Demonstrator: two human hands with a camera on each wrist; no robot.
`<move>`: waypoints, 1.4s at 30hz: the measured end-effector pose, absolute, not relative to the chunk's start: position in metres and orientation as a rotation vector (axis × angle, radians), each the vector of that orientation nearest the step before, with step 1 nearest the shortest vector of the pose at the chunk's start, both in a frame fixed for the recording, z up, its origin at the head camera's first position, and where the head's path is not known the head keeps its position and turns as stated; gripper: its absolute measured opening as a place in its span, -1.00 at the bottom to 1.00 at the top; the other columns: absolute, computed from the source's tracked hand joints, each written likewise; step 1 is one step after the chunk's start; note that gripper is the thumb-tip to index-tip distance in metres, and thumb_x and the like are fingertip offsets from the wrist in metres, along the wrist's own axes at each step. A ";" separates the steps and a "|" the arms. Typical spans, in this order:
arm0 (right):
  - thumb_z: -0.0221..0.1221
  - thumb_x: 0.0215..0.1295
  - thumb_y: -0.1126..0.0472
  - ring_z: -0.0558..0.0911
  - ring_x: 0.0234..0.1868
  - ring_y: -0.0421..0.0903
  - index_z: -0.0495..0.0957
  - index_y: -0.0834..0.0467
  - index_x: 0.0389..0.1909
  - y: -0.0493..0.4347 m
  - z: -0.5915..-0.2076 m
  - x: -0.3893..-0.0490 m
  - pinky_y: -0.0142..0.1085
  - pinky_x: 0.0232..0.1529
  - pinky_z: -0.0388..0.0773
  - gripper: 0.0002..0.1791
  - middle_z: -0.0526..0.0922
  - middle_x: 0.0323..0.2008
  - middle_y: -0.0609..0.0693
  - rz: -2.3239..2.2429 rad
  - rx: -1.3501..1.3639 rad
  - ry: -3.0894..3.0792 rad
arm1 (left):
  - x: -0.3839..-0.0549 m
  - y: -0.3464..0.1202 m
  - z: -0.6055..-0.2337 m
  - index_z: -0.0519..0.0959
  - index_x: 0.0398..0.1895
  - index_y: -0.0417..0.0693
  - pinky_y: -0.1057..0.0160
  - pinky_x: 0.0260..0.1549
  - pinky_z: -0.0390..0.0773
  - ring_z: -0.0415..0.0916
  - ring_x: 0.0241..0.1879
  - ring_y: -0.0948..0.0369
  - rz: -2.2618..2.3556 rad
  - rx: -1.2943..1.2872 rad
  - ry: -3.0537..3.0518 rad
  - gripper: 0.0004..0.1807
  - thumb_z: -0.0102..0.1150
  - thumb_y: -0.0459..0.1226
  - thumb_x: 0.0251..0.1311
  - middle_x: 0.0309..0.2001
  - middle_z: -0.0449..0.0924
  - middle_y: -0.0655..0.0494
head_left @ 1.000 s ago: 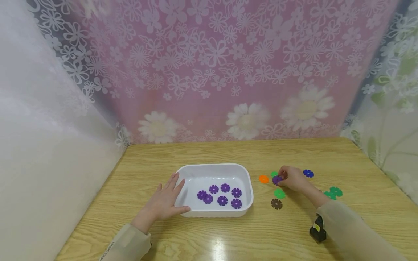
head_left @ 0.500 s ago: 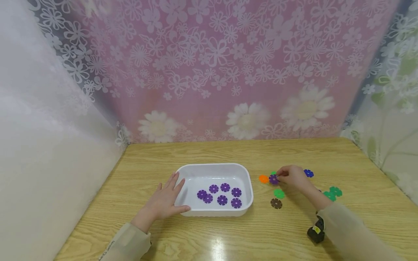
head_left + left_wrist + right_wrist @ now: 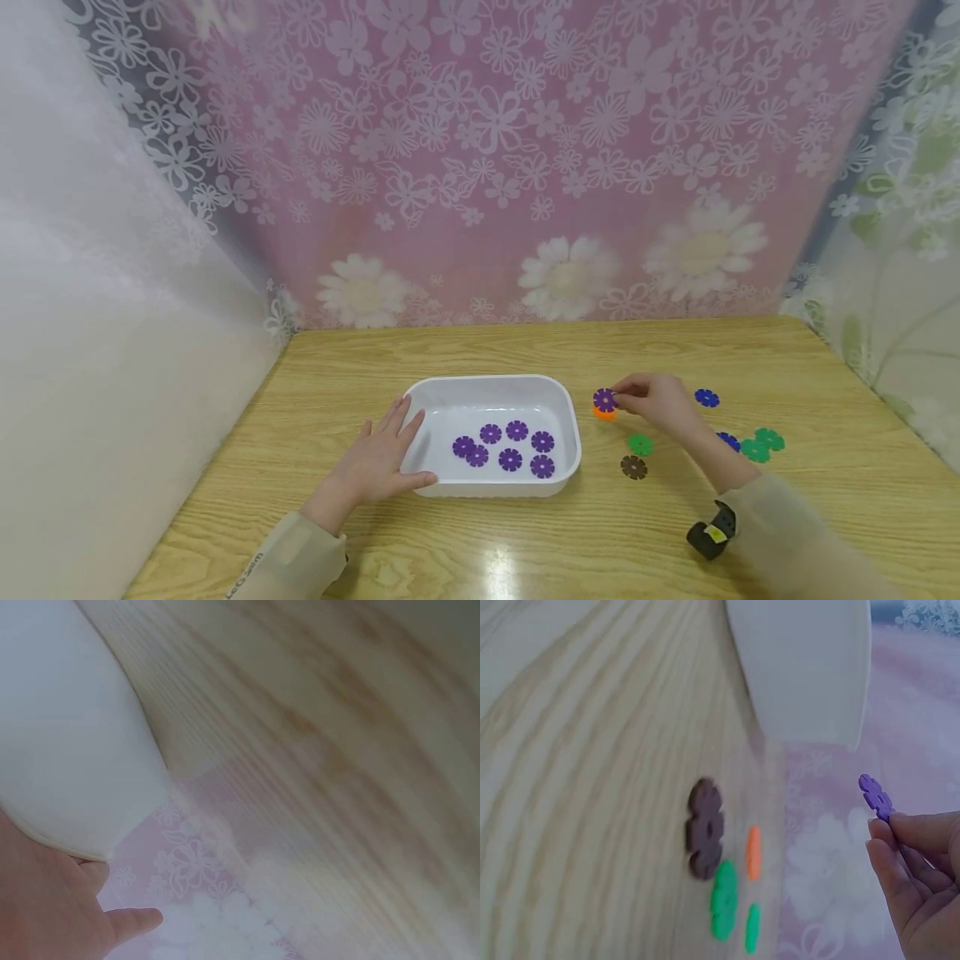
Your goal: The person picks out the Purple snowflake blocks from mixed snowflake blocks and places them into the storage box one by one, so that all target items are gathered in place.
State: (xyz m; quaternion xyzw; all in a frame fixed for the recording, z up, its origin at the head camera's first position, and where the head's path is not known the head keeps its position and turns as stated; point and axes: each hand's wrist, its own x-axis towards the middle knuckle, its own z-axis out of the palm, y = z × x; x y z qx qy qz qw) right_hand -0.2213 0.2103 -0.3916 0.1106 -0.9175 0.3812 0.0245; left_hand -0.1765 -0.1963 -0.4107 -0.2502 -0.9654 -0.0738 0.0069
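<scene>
My right hand [image 3: 660, 404] pinches a purple snowflake disc [image 3: 604, 400] by its edge, between thumb and fingers. In the head view the disc overlaps an orange disc [image 3: 604, 414] lying on the table. The right wrist view shows the purple disc [image 3: 876, 796] standing out from the fingertips. My left hand [image 3: 375, 462] rests spread on the left end of a white plastic tub [image 3: 491, 492], thumb at the near rim. Several purple snowflake discs [image 3: 511, 460] lie flat inside the tub, two of them overlapping.
On the table right of the tub lie a light green disc [image 3: 641, 445], a brown disc [image 3: 633, 467], blue discs [image 3: 707, 398] and darker green discs [image 3: 755, 451]. A black device [image 3: 711, 533] sits at my right wrist. A floral curtain [image 3: 480, 208] closes off the back.
My right hand has moved left and lifted the purple disc from beside the green disc to over the orange one. The left hand and tub have stayed put.
</scene>
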 end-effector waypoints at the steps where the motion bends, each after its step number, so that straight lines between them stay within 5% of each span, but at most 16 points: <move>1: 0.17 0.13 0.23 0.59 -0.32 -0.02 0.60 0.26 -0.28 0.207 -0.390 -0.221 -0.23 -0.37 0.53 -0.81 0.63 -0.37 0.07 1.194 0.341 -2.834 | -0.177 -0.196 -0.411 0.00 0.35 -0.15 -0.28 0.04 0.00 -0.31 0.32 0.00 -0.226 -0.781 -3.021 0.00 -0.08 0.31 -0.03 0.35 -0.29 -0.17; 13: 0.18 0.13 0.25 0.60 -0.34 0.00 0.60 0.27 -0.26 0.172 -0.383 -0.227 -0.16 -0.31 0.54 -0.80 0.63 -0.38 0.07 1.416 0.370 -2.767 | -0.175 -0.195 -0.407 0.02 0.34 -0.16 -0.28 0.04 0.01 -0.28 0.32 -0.01 -0.237 -0.782 -3.013 -0.01 -0.06 0.29 -0.02 0.35 -0.27 -0.18; 23: 0.18 0.09 0.32 0.60 -0.37 -0.11 0.62 0.26 -0.31 0.130 -0.383 -0.234 -0.33 -0.38 0.54 -0.86 0.64 -0.39 0.05 1.413 0.472 -2.767 | -0.175 -0.196 -0.408 0.01 0.34 -0.15 -0.27 0.04 0.03 -0.28 0.32 -0.01 -0.218 -0.784 -3.008 0.00 -0.09 0.32 -0.03 0.35 -0.27 -0.18; 42: 0.18 0.09 0.35 0.58 -0.45 -0.18 0.64 0.21 -0.37 0.059 -0.390 -0.245 -0.36 -0.40 0.53 -0.90 0.63 -0.48 -0.04 1.452 0.545 -2.775 | -0.175 -0.196 -0.409 -0.01 0.35 -0.13 -0.26 0.06 -0.01 -0.31 0.32 0.02 -0.225 -0.770 -3.031 0.02 -0.12 0.34 -0.04 0.36 -0.30 -0.14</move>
